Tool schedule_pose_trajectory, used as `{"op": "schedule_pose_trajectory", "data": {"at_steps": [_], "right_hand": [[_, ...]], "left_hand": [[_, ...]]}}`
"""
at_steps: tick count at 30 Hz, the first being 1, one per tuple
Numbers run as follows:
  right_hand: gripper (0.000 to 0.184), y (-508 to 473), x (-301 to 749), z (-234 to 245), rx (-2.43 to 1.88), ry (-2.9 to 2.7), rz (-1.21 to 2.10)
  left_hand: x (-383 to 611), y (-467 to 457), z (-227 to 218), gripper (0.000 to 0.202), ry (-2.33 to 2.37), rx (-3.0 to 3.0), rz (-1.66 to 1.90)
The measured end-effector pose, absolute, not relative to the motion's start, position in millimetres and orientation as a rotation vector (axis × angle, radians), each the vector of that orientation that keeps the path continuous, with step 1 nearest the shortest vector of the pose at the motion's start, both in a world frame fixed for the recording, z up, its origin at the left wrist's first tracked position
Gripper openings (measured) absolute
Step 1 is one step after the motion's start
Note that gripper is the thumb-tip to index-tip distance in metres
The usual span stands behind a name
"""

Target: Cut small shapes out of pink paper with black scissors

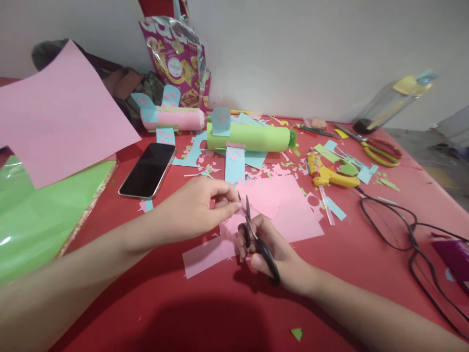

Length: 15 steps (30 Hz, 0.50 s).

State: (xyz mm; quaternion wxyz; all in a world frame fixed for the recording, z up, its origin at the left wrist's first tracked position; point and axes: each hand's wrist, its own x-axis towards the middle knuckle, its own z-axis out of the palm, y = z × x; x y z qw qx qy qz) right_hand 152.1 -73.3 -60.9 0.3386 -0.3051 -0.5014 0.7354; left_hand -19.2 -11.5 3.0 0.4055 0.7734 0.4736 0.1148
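Near the middle of the table, my right hand [284, 261] grips a pair of scissors [268, 258] by its black handles. The blades stand slightly apart and point away from me. Close to their tips, my left hand [196, 205] pinches a small piece of pink paper between thumb and fingers; its outline is mostly hidden. Pink paper sheets [302, 215] lie under both hands, with a pink strip [205, 256] nearer to me. Just beyond rests a green paper-covered tube [256, 138] with blue paper wings, like a toy airplane.
A similar pink tube airplane [179, 119] and a snack bag [176, 63] stand at the back. A phone [148, 168] and a large pink sheet [66, 117] lie left. Rightward are a yellow glue gun [328, 175], its black cord [410, 234], more scissors [381, 150] and a bottle [384, 105].
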Motion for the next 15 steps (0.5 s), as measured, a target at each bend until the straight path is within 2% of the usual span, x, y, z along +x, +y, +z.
{"op": "schedule_pose_trajectory", "data": {"at_steps": [15], "right_hand": [[0.037,-74.2,149.9,-56.8,-0.8,-1.23,1.894]], "left_hand": [[-12.8,-16.4,-5.0,0.018,1.143,1.75,0.359]]}}
